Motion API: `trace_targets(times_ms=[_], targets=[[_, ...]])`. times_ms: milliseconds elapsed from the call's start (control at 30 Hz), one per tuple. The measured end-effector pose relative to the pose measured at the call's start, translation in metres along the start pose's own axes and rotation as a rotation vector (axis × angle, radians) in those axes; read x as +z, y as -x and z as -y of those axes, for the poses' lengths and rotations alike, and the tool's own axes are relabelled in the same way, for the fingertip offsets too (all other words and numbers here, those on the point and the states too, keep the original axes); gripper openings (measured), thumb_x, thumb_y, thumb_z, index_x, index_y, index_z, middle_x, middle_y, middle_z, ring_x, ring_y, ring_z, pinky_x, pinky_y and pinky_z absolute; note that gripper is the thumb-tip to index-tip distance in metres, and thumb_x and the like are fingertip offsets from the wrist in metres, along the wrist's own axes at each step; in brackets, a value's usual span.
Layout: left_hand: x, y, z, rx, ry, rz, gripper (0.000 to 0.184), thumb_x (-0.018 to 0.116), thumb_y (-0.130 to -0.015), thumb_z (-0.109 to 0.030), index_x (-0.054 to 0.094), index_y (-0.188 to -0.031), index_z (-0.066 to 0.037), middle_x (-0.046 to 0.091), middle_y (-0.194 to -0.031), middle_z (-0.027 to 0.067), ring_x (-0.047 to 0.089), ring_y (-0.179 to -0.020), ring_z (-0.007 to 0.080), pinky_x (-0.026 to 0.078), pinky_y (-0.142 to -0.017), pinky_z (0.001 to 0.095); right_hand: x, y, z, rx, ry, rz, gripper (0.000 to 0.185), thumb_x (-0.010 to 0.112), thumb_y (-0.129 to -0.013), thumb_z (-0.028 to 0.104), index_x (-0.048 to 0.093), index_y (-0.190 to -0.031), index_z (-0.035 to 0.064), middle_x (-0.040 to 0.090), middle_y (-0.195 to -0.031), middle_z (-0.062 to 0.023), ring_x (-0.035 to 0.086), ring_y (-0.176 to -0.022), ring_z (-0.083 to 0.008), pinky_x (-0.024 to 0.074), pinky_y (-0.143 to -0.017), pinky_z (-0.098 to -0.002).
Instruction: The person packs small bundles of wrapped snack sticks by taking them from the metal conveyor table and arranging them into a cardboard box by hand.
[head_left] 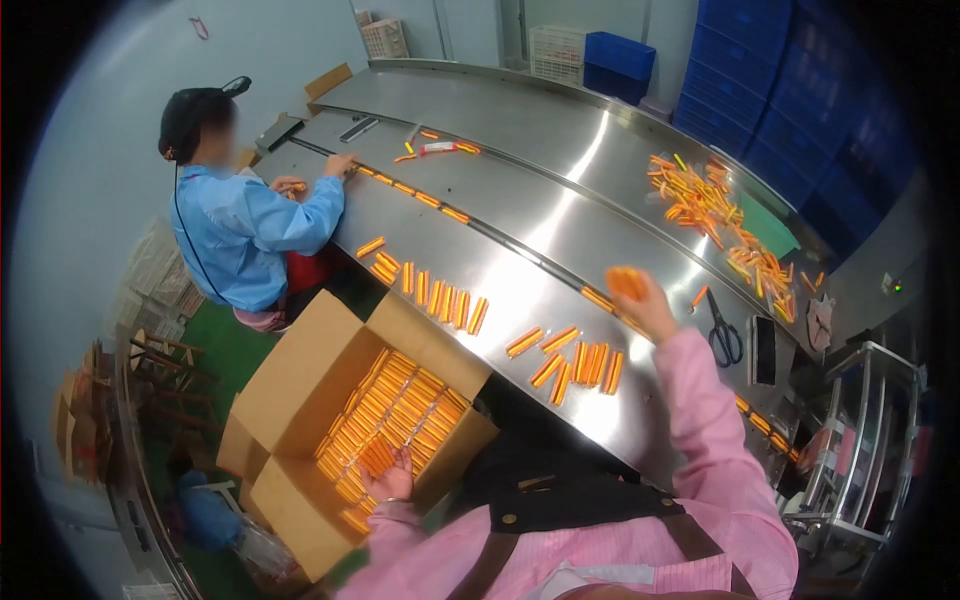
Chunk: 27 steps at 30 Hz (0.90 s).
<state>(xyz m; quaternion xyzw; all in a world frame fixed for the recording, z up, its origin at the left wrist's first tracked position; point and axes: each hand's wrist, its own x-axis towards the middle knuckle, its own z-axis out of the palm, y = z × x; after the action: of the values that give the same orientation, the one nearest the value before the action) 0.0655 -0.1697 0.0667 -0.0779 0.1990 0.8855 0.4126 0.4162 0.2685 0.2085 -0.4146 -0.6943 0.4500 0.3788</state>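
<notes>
Inside the open cardboard box [300, 370], my left hand [390, 478] holds a small bundle of orange sticks [376, 455] above packed rows of similar orange sticks [395, 405]. My right hand [650, 308] is over the metal table [480, 270], with its fingers round an orange bundle [627, 283], beside the narrow conveyor track. Orange packs [598, 298] lie on the track near that hand. Along the table's near edge several orange packs [597, 364] lie in loose groups.
A co-worker in a blue top [250, 220] handles packs at the track's far left. At the right are a loose orange pile [700, 200], black scissors [722, 335], a phone-like device [763, 350] and a metal rack [870, 430]. Blue crates [740, 60] stand behind.
</notes>
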Motion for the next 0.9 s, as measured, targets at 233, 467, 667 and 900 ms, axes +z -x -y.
trace_targets(times_ms=[233, 467, 667, 900], targets=[[0.002, 0.007, 0.005, -0.009, 0.002, -0.034, 0.050, 0.060, -0.082, -0.048, 0.058, -0.118, -0.012, 0.062, -0.109, 0.0118, 0.060, -0.097, 0.0267, 0.038, -0.100, 0.0461, 0.043, -0.062, 0.006, 0.068, 0.690, 0.232, 0.034, 0.068, -0.075, 0.022, 0.060, -0.102, 0.0046, 0.063, -0.098, -0.0191, 0.060, -0.094, -0.0338, 0.0482, -0.080, -0.0394], [0.000, -0.017, 0.004, 0.009, 0.019, -0.040, 0.053, 0.059, -0.082, -0.050, 0.057, -0.118, -0.010, 0.062, -0.110, 0.0129, 0.060, -0.097, 0.0269, 0.038, -0.099, 0.0451, 0.047, -0.073, -0.024, -0.043, 0.792, 0.246, 0.029, 0.068, -0.074, 0.020, 0.062, -0.099, 0.0048, 0.059, -0.098, -0.0190, 0.058, -0.094, -0.0348, 0.0461, -0.083, -0.0392], [0.003, -0.019, -0.002, 0.006, 0.002, 0.012, 0.054, 0.058, -0.083, -0.049, 0.056, -0.120, -0.009, 0.062, -0.107, 0.0143, 0.060, -0.095, 0.0260, 0.039, -0.098, 0.0448, 0.055, -0.083, 0.000, -0.029, 0.685, 0.241, 0.030, 0.068, -0.077, 0.020, 0.061, -0.102, 0.0055, 0.060, -0.098, -0.0173, 0.058, -0.094, -0.0354, 0.0460, -0.084, -0.0390], [0.002, -0.010, 0.011, 0.003, 0.028, -0.039, 0.053, 0.059, -0.084, -0.047, 0.056, -0.119, -0.008, 0.062, -0.108, 0.0147, 0.060, -0.095, 0.0261, 0.039, -0.098, 0.0450, 0.049, -0.073, -0.011, -0.009, 0.872, 0.302, 0.031, 0.068, -0.078, 0.022, 0.060, -0.103, 0.0056, 0.063, -0.094, -0.0183, 0.060, -0.092, -0.0339, 0.0465, -0.082, -0.0398]])
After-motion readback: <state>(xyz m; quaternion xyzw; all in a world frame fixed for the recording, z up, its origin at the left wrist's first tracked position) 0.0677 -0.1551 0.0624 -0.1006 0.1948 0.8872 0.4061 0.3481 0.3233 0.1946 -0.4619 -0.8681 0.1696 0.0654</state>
